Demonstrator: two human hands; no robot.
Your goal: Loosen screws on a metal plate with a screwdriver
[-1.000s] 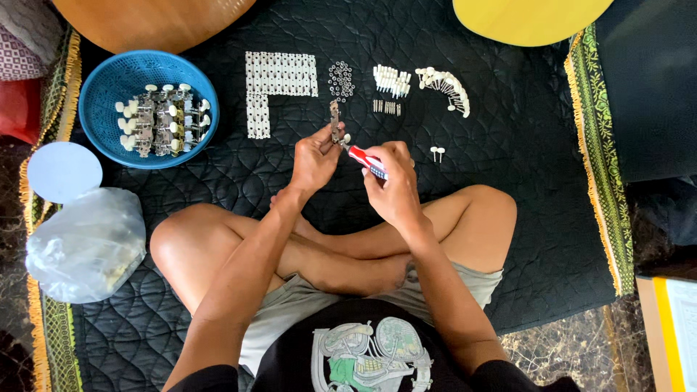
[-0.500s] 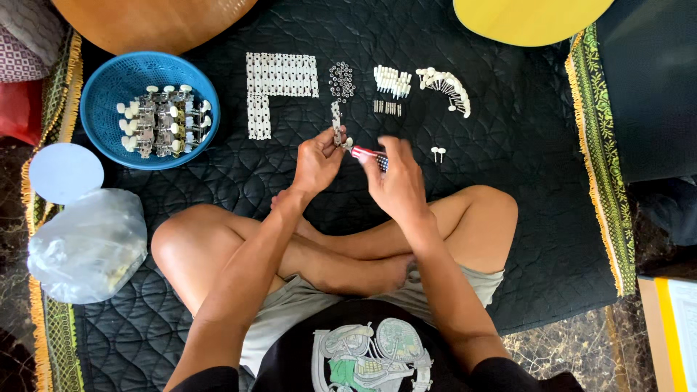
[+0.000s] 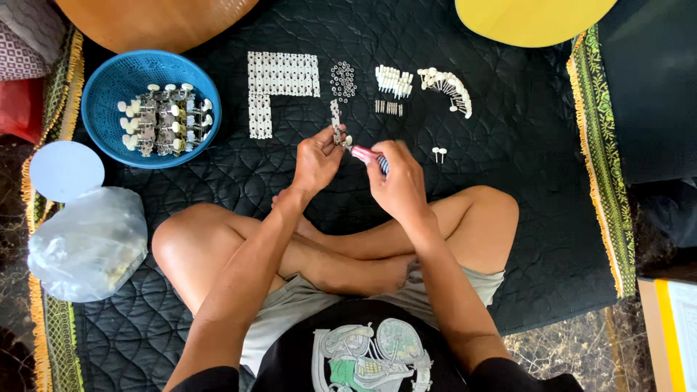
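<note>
L hand (image 3: 316, 156) pinches a metal tuner strip (image 3: 336, 129); R hand (image 3: 396, 181) grips a red-handled screwdriver (image 3: 367, 156) at it. Tip may slip, small screws lost in quilted mat (image 3: 276, 181)

So there's a blue basket (image 3: 109, 138) top left with finished tuners (image 3: 163, 118) piled in it. On the black quilt (image 3: 523, 181): white plates (image 3: 279, 80) laid out in an L, a cluster of little rings (image 3: 343, 78), and white knobs (image 3: 446, 83) in a curve. Clear plastic bag (image 3: 91, 243) and a pale round lid (image 3: 65, 170) sit off left.
</note>
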